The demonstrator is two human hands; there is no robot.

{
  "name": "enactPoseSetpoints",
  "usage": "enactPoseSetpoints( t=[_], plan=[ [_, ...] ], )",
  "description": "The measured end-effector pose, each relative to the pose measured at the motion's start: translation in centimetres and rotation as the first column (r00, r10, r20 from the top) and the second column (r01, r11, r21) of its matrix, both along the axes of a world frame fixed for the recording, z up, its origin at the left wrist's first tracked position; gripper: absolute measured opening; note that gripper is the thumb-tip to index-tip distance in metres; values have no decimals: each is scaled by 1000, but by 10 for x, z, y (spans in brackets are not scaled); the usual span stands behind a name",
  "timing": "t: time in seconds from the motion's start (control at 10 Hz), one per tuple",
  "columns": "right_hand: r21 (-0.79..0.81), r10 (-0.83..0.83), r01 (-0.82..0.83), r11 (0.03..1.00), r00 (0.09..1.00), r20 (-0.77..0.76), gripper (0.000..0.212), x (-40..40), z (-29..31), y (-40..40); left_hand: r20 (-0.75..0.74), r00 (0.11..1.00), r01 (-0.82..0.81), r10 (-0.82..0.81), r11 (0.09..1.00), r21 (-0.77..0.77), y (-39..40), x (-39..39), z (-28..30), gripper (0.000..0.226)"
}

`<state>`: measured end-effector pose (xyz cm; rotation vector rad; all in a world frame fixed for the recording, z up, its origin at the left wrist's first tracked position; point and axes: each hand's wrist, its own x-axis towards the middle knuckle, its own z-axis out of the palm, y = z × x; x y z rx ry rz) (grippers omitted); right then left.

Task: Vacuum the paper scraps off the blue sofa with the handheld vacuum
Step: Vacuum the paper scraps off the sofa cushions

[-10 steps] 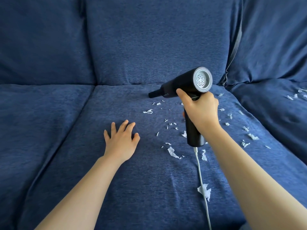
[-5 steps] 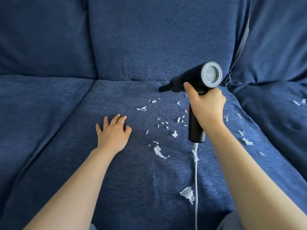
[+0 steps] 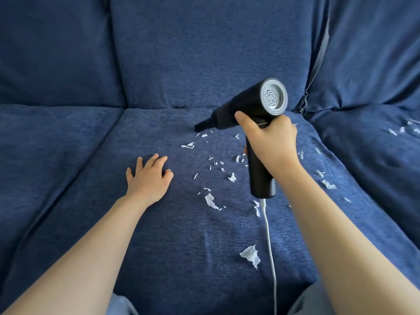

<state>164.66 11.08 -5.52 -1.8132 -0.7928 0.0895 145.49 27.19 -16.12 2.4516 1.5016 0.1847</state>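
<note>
My right hand (image 3: 271, 144) grips the black handheld vacuum (image 3: 246, 108) by its handle. Its narrow nozzle (image 3: 201, 125) points left and down, just above the far scraps on the middle seat of the blue sofa (image 3: 159, 235). White paper scraps (image 3: 211, 201) lie scattered over that cushion, mostly under and left of the vacuum, with a larger piece (image 3: 250, 255) near the front. My left hand (image 3: 148, 178) rests flat on the cushion, fingers spread, left of the scraps.
A white cord (image 3: 269, 242) hangs from the handle's bottom toward the front edge. More scraps (image 3: 402, 129) lie on the right seat cushion. Back cushions (image 3: 204, 53) rise behind. The left seat cushion (image 3: 45, 151) shows no scraps.
The vacuum's nozzle has dropped lower and moved left toward the far scraps. My left hand stays flat on the cushion.
</note>
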Motion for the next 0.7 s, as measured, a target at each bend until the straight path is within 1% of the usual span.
enactPoseSetpoints(
  t=[0.1, 0.2, 0.3, 0.4, 0.5, 0.6, 0.7],
  plan=[
    [0, 49, -49, 999, 997, -58, 52, -7, 1, -8, 10, 1000, 3, -3, 1000, -6, 0, 0, 1, 53],
    [-16, 63, -64, 998, 996, -62, 52, -14, -2, -14, 15, 1000, 10, -10, 1000, -13, 0, -1, 2, 52],
    [-21, 35, -36, 999, 998, -48, 51, -15, -2, -21, 8, 1000, 22, -22, 1000, -16, 0, -2, 2, 53],
    [-28, -22, 23, 999, 1000, 22, 53, -6, -3, -26, 5, 1000, 28, -28, 1000, -11, 1, -4, 2, 53],
    [-10, -71, 71, 997, 997, 39, 51, 4, -6, -27, -4, 1000, 30, -30, 999, -10, 1, -6, 1, 52],
    [13, -89, 89, 996, 996, 16, 52, 10, -5, -30, -4, 1000, 26, -27, 1000, -8, 1, -5, 1, 52],
    [3, -58, 58, 998, 998, 33, 53, 9, -3, -32, 5, 1000, 22, -22, 1000, -3, 2, -3, 0, 52]
  ],
)
